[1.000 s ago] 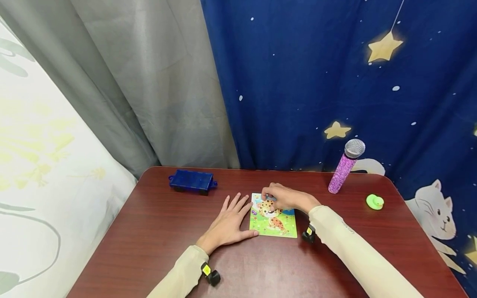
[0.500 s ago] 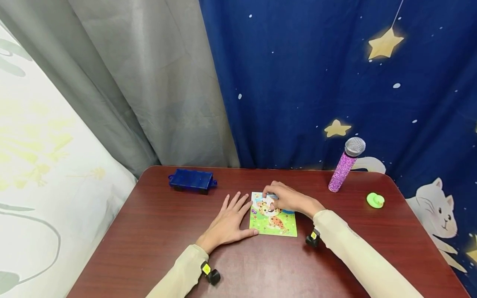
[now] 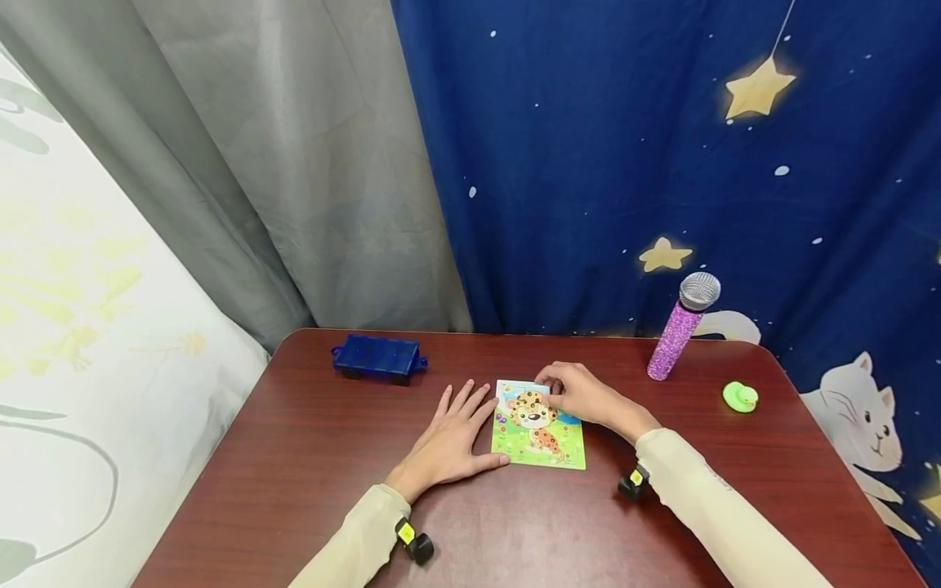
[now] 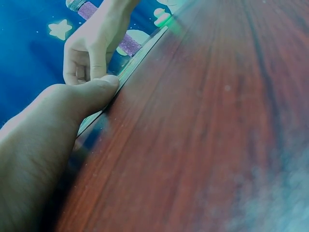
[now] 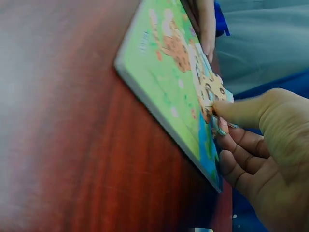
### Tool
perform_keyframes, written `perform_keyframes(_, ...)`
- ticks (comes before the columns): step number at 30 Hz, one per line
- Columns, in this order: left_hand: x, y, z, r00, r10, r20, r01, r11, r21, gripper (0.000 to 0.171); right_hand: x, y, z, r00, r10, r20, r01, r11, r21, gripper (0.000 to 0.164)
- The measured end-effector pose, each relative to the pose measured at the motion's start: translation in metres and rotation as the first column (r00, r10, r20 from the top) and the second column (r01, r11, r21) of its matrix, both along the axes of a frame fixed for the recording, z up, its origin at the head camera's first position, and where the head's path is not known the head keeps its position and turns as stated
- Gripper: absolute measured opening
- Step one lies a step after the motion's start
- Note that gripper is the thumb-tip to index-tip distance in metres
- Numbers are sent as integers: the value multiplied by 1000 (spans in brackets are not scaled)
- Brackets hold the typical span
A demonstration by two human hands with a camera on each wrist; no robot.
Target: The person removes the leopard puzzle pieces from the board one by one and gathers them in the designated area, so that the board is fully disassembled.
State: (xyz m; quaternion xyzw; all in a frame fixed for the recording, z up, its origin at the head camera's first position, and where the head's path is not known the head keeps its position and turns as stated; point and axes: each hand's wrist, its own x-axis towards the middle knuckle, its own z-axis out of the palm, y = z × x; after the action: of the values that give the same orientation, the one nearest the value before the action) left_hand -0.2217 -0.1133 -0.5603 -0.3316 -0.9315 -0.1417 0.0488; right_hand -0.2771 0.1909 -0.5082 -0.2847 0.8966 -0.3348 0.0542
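A square jigsaw puzzle board (image 3: 540,453) with a spotted leopard on green grass lies flat on the table. My left hand (image 3: 450,441) rests palm down with fingers spread, thumb and index fingertips at the board's left edge. In the left wrist view, its thumb (image 4: 96,94) lies along that edge. Over the board's upper right part is my right hand (image 3: 584,396), fingers bent. The right wrist view shows its thumb and fingers pinching a small puzzle piece (image 5: 223,126) close over the board; most of the piece is hidden by the fingers.
A blue toy wagon (image 3: 378,357) stands at the back left of the brown table (image 3: 309,474). At the back right are a purple glitter microphone (image 3: 675,339) standing upright and a green toy duck (image 3: 739,398). Curtains hang behind the table's back edge.
My right hand has moved right across the board, uncovering the leopard's head. A white patch on the head half a second ago now shows spots. The left hand stays in place.
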Motion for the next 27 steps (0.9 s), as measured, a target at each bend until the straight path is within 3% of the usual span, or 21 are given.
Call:
perform_keyframes(9, 1, 0, 1, 1000, -1, 2, 1, 1000, 0, 103, 13, -5, -7, 995, -42, -95, 47, 998, 43, 30)
perform_keyframes(16, 0, -1, 1, 1000, -5, -6, 5, 1000, 5, 103, 19, -6, -12, 962, -49, -267, 79, 992, 100, 29)
perform_keyframes(27, 0, -1, 2, 1000, -5, -3, 5, 1000, -1, 103, 24, -6, -15, 969, -81, -235, 97, 994, 55, 28)
